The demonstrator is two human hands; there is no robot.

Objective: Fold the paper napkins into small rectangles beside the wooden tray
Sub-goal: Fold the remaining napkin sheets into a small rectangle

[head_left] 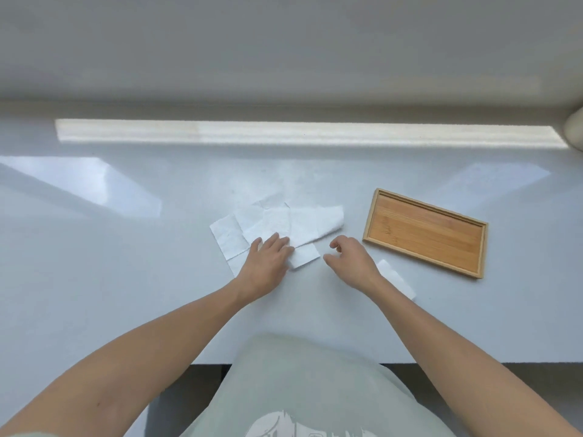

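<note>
Several white paper napkins lie overlapping in a loose pile at the table's middle. My left hand rests flat on the pile's near edge, fingers on a small folded napkin. My right hand hovers just right of that piece, fingers curled apart and holding nothing. Another folded napkin rectangle lies partly under my right wrist, near the tray's front left corner. The empty wooden tray lies to the right, turned at an angle.
The glossy white table runs to a wall ledge at the back. Its near edge is just in front of my body. A pale rounded object shows at the far right edge.
</note>
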